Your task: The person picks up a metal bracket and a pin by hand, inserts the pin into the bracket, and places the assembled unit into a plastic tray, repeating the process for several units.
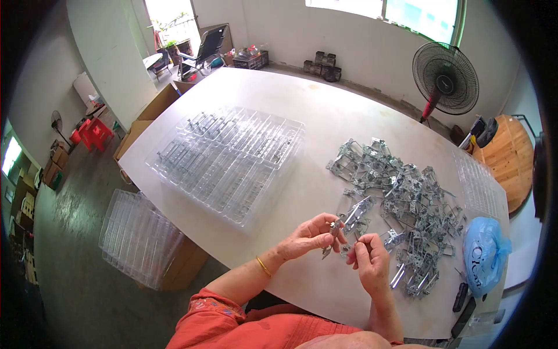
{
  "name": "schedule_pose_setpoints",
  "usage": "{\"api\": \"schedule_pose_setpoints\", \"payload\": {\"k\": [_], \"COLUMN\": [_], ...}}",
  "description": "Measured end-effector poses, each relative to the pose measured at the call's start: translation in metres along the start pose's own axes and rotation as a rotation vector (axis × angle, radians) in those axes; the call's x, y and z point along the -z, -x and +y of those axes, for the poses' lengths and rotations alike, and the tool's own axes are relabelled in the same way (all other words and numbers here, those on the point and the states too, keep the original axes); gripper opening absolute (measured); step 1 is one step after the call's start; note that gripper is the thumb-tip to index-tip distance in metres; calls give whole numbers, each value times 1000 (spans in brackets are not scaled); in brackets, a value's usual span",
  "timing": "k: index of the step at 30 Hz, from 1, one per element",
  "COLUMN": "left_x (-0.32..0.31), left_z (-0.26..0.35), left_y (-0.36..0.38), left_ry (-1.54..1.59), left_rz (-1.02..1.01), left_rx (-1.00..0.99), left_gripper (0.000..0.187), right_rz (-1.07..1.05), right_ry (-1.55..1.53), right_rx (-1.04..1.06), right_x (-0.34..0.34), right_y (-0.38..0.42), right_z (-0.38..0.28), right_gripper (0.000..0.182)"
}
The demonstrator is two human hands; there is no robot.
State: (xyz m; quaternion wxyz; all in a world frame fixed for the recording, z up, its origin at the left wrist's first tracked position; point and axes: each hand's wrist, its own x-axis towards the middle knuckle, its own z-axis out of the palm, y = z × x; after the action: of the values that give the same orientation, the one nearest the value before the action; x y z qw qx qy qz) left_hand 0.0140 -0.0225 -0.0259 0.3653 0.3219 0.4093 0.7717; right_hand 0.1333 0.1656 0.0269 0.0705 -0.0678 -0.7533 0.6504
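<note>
My left hand point(311, 237) is closed, thumb and fingers pinching a shiny metal bracket point(333, 229) above the near part of the table. Close beside it, my right hand point(372, 260) is pinched on a small metal part point(346, 250); whether this belongs to the same bracket I cannot tell. Just beyond and to the right of both hands lies a tangled heap of metal brackets point(415, 215). On the left half of the table, a stack of clear plastic trays point(235, 203) has metal brackets lying in rows in its slots.
A white table point(325, 110) spans the middle. At its right are a blue plastic bag point(483, 256), a black-handled tool point(460, 298) and a clear tray point(478, 185). More clear trays point(139, 238) sit on a cardboard box at the left. A fan point(445, 84) stands behind.
</note>
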Motion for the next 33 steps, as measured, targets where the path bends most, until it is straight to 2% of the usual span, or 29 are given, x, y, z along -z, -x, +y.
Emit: {"api": "schedule_pose_setpoints", "payload": {"k": [2, 6, 9, 11, 13, 20, 25, 28, 30, 32, 33], "left_x": [2, 7, 5, 8, 10, 3, 4, 5, 5, 2, 0], "left_z": [-4, -6, -13, -14, -14, -6, -1, -4, -5, 1, 4], "left_y": [-2, -4, -8, -8, -7, -5, -1, -1, -2, -2, -2], "left_ry": [28, 34, 99, 135, 23, 90, 112, 162, 226, 231, 231], "left_rz": [6, 32, 63, 59, 68, 71, 53, 23, -1, 38, 38], "left_rx": [-132, -208, -291, -245, -279, -157, -62, -43, -24, 114, 116], "left_gripper": [45, 45, 46, 46, 45, 50, 45, 36, 31, 31, 31], "right_rz": [18, 9, -13, -51, -22, 54, 112, 165, 166, 162, 151], "right_ry": [-37, -70, -156, -191, -232, -383, -364, -202, 9, 72, 134], "right_rx": [24, 40, -48, 1, -28, 32, 68, 139, 303, 345, 390], "right_x": [-2, -6, -9, -10, -7, -8, -4, 0, 2, 2, 2], "right_y": [-2, -7, -6, -8, -8, -9, -10, -11, -11, -11, -11], "right_z": [3, 16, 19, 17, 16, 19, 19, 22, 25, 26, 26], "right_gripper": [10, 11, 13, 12, 11, 12, 12, 12, 13, 14, 14]}}
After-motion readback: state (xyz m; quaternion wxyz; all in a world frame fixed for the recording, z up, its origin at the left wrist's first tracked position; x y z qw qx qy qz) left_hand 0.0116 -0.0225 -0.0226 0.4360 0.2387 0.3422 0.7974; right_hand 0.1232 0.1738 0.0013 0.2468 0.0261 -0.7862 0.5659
